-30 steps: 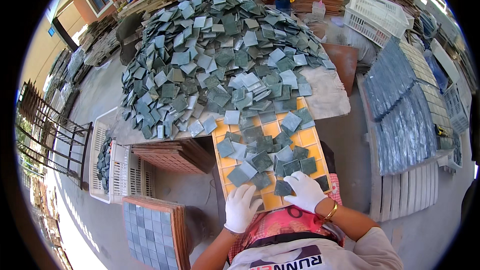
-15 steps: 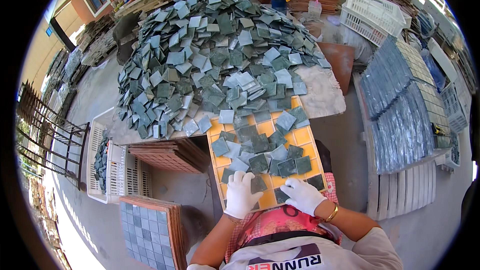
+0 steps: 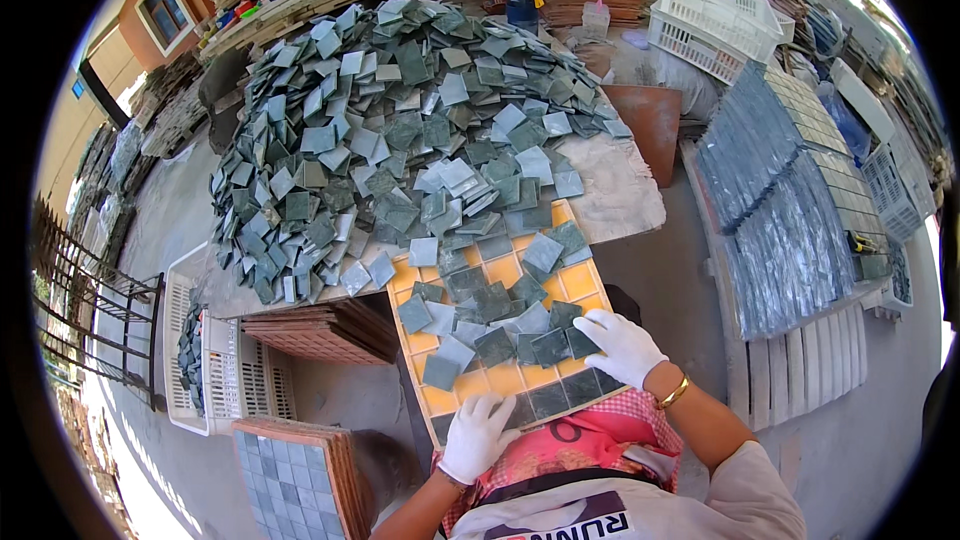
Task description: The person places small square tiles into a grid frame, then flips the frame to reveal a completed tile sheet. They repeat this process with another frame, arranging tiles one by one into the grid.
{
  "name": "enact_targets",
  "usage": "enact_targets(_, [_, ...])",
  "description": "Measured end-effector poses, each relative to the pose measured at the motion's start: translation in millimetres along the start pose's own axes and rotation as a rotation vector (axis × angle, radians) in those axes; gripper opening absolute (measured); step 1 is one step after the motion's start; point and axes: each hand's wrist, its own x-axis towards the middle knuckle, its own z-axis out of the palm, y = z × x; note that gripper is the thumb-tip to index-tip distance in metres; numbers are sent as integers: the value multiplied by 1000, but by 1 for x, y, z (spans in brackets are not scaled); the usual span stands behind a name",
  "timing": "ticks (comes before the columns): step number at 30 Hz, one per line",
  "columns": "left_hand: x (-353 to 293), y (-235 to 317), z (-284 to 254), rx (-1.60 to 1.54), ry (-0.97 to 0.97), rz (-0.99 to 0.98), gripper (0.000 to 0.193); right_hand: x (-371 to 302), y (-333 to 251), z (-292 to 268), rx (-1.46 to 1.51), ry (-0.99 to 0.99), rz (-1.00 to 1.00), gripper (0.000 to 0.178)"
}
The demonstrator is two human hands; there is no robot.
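Note:
A yellow grid tray (image 3: 437, 400) with pale dividers lies tilted in front of me, its far end against the worktable. Loose green-grey square tiles (image 3: 493, 346) are heaped across its middle, and a row of dark tiles (image 3: 548, 399) sits in the compartments along its near edge. My left hand (image 3: 478, 439), in a white glove, rests at that edge with thumb and fingers apart, its fingertips on the near row. My right hand (image 3: 625, 348), gloved too, has thumb and forefinger at the edges of a dark green tile (image 3: 583, 343) on the tray's right side.
A big heap of tiles (image 3: 390, 130) covers the worktable (image 3: 615, 195) beyond the tray. White crates (image 3: 235, 365) stand at left, above a stack of tile-filled boards (image 3: 290, 485). Wrapped tile stacks (image 3: 780, 250) sit on a pallet at right.
My right hand has moved from the near row up to a loose tile on the right. My left hand has drawn down to the near edge. More near-row compartments now show tiles. The view has shifted.

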Motion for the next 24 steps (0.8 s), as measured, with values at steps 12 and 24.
enact_targets(12, [10,-6,-3,-21,-84,3,47,-11,20,-36,-44,-160,60,42])
enact_targets(24, [103,42,17,179,117,-87,64,-11,12,-20,-31,-215,-5,36])
